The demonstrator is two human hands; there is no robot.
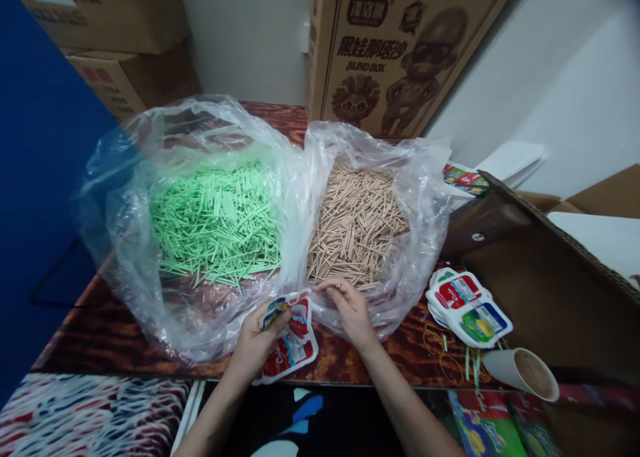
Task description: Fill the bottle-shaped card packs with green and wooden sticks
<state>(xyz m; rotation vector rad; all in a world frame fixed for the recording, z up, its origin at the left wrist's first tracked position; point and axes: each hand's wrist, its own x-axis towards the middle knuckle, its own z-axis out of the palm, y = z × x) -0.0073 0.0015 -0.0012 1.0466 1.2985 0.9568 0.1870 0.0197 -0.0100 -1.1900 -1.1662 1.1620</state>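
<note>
My left hand point(260, 337) is closed on printed red, white and blue labels point(295, 354), shaped like bottles or cups, near the table's front edge. They look like flat cards or thin packs; which one I cannot tell. Just to their right, my right hand point(350, 310) is bent at the front of a clear bag point(425, 224), its fingers pinched around what look like a few short brown sticks. A heap of brown sticks point(357, 224) fills that bag. Left of it, another open clear bag point(130, 224) holds a heap of light green sticks point(220, 217).
Similar printed labels point(467, 307) lie stacked at the right, beside yellow rubber bands point(443, 350) and a tipped paper cup point(523, 374). An open cardboard box point(565, 297) borders the right side. A large printed carton point(395, 50) stands behind the bags.
</note>
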